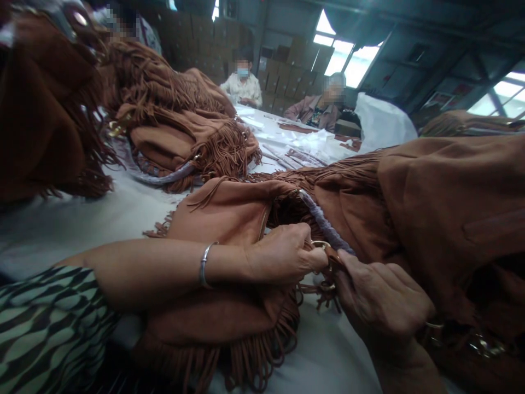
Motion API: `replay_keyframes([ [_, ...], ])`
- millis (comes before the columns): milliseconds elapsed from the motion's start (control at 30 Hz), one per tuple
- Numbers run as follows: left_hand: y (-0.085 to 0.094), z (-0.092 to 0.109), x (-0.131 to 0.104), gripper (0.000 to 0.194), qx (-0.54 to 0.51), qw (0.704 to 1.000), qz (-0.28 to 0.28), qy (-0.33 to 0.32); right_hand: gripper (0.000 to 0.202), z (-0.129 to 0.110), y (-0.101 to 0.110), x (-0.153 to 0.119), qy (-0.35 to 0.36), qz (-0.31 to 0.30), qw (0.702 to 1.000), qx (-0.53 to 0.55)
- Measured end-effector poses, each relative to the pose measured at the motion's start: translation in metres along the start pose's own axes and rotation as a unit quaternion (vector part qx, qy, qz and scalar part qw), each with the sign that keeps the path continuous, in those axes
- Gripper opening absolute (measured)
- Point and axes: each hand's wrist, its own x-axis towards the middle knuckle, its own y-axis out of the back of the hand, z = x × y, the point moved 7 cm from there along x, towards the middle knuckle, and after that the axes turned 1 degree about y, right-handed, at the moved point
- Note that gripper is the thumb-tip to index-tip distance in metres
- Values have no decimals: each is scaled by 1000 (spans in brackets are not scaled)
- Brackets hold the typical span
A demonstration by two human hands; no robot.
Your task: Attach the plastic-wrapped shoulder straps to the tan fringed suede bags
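Brown strap tab (335, 258) of a fringed bag (221, 213) is clamped by left fingers (315, 260) and right fingers (348, 271), the wall poster (439, 99) illegible.

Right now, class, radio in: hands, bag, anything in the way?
Left hand and right hand closed on strap beside metal ring. Bag on table, mouth open. Another bag close on the right.

Brown fringed bags (164, 143), a group, are lying beyond the left hand (283, 254), off to its left. White scraps (314, 145), loose, are lying farther beyond that hand. White plastic bag (383, 123), bulging, is standing beyond the right hand (385, 298). Person in a cream top (248, 90) and person in a dusty-pink jacket (307, 109) are staying well beyond the left hand. Stacked cartons (283, 79) are rising behind them; bright windows (355, 63) are glowing far beyond both hands.
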Motion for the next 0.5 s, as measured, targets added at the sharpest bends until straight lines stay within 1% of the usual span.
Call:
replay_keyframes([
  [100,-1,-2,-2,26,-1,1000,10,-5,30,1,-2,-2,-15,-3,1000,-8],
  [200,0,-3,-2,28,18,1000,20,-10,25,2,-4,-2,-26,-6,999,-19],
  [333,3,-1,-2,31,65,997,34,-21,21,-2,-4,2,-19,-5,999,-41],
  [433,5,1,-2,35,112,993,40,-21,16,-3,-4,7,-31,-22,997,-66],
  [500,5,4,-1,34,140,988,46,-38,12,-3,-4,9,-44,-35,996,-65],
])
